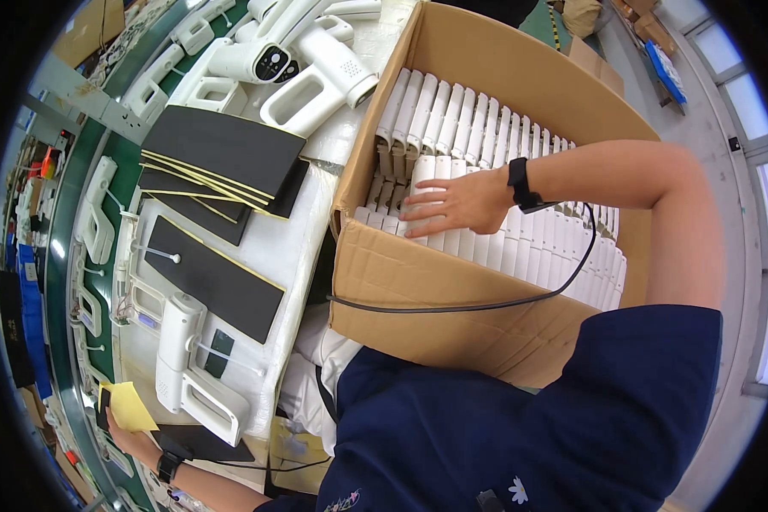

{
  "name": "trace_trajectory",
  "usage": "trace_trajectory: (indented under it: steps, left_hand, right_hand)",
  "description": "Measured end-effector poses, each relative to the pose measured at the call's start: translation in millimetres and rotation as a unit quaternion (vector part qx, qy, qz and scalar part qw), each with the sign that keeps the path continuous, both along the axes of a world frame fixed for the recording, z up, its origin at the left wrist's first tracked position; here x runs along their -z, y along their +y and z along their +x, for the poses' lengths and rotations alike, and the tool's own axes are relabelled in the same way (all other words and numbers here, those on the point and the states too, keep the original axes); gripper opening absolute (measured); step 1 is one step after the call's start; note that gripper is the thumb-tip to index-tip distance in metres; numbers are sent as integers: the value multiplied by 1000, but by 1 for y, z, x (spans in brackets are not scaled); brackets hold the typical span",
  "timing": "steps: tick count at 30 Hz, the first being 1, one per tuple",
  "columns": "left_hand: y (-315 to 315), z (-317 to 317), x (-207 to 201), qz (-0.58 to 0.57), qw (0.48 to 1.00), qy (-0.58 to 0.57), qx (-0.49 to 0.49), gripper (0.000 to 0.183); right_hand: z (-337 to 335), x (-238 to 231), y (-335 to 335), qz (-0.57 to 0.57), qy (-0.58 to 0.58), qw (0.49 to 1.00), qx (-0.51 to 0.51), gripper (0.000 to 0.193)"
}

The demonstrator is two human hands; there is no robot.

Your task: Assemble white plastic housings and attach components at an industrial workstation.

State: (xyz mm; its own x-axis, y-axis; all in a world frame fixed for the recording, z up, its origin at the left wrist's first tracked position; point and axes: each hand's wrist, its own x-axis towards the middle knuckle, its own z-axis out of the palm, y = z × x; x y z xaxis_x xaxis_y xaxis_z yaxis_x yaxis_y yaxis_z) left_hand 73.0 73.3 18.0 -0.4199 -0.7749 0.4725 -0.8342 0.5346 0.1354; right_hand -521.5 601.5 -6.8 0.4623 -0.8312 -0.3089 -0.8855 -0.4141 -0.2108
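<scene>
My right hand (pixel 465 203) reaches into a large cardboard box and lies with fingers spread on top of white plastic shell pieces (pixel 486 243). The pieces stand packed on edge in rows, and the hand is not closed round any. At the lower left, my left hand (pixel 130 437) holds a yellow sheet of paper (pixel 131 406), with a small black strip (pixel 103 410) beside it; part of its fingers is hidden. Near that hand, a white handheld device housing (pixel 192 367) with a loop handle and thin white cable lies on the white bench.
Black foam sheets with yellow edges (pixel 222 154) are stacked on the bench, with another black sheet (pixel 218 277) below. Several white housings (pixel 316 77) crowd the far end. A green conveyor with white parts runs along the left. A black cord (pixel 452 308) hangs across the box's near wall.
</scene>
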Motion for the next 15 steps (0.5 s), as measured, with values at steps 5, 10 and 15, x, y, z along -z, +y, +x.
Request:
trace_trajectory:
  steps: [5,10,15]
  left_hand:
    - [9,9,4,48,997,52,-17,46]
    - [22,-3,0,55,996,73,-9,49]
    - [25,-14,12,-20,998,1,55,48]
  right_hand:
    - [-2,21,-9,21,-53,998,-18,88]
    - [-3,25,-17,17,-35,998,-41,82]
    - [5,41,-16,-157,-22,986,-45,50]
